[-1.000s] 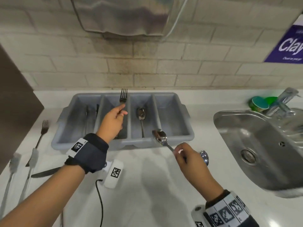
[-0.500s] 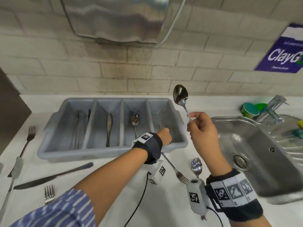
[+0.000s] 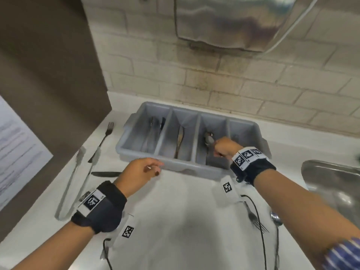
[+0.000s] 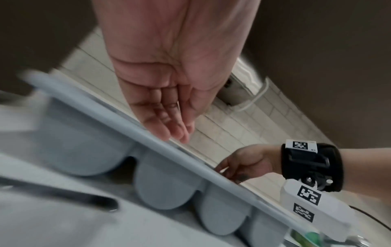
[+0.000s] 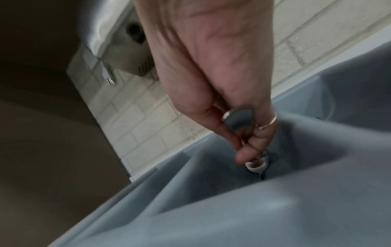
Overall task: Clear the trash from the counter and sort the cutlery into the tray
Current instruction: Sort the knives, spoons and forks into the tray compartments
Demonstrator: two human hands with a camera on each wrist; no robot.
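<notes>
The grey four-compartment cutlery tray (image 3: 196,169) stands against the wall. My right hand (image 3: 222,148) is low over its third compartment and pinches the handle of a metal spoon (image 3: 210,140); the right wrist view shows the spoon's handle end (image 5: 238,120) between thumb and fingers (image 5: 247,151). My left hand (image 3: 151,169) hovers at the tray's front rim, fingers relaxed and holding nothing, as the left wrist view of the hand (image 4: 173,127) confirms. A knife (image 3: 180,141) lies in the second compartment and dark utensils (image 3: 153,131) in the first.
Loose on the counter are a fork (image 3: 106,137), tongs (image 3: 78,182) and a dark knife (image 3: 105,174) at left, plus a fork (image 3: 255,221) and a spoon (image 3: 275,221) under my right forearm. A steel sink (image 3: 331,182) is at right, a brown cabinet (image 3: 48,75) at left.
My right hand has lowered the spoon from up in the air into the tray's third compartment. My left hand has left the fourth compartment and moved left to the tray's front rim, empty.
</notes>
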